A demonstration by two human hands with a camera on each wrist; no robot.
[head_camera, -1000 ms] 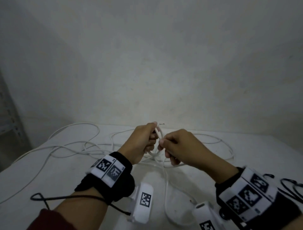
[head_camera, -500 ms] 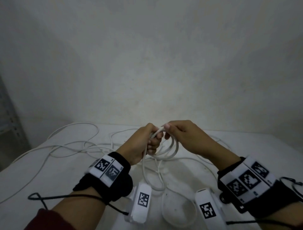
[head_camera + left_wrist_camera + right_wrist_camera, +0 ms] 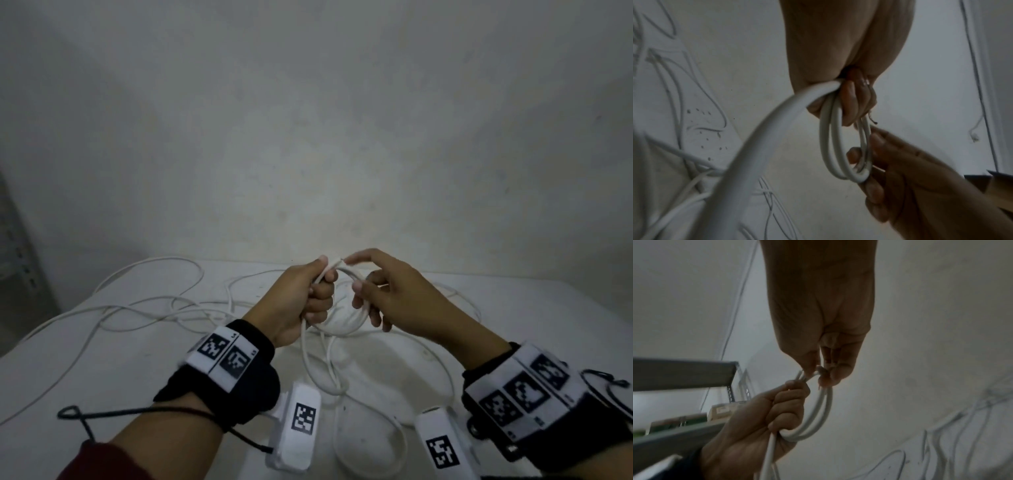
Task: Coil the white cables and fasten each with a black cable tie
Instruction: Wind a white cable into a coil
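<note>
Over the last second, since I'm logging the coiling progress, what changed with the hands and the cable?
The right hand brought more cable up to the left hand, so the coil grew from a small bend into hanging loops; its fingers now spread along the loop. The left hand kept its grip throughout. The loose cables on the table stayed put.

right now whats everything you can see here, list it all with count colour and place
coil of cable: one, white, two or so loops held up between both hands
loose cables: several, count unclear, white, tangled across the table behind and left of the hands
table: one, white, under everything
shelving: one, grey metal, left of the table
wrist bands: two, black with black-and-white marker tags, one per wrist
left hand: fist gripping the coil's side
right hand: fingertips pinching the coil near its top
black cable tie: none that I can make out
</note>
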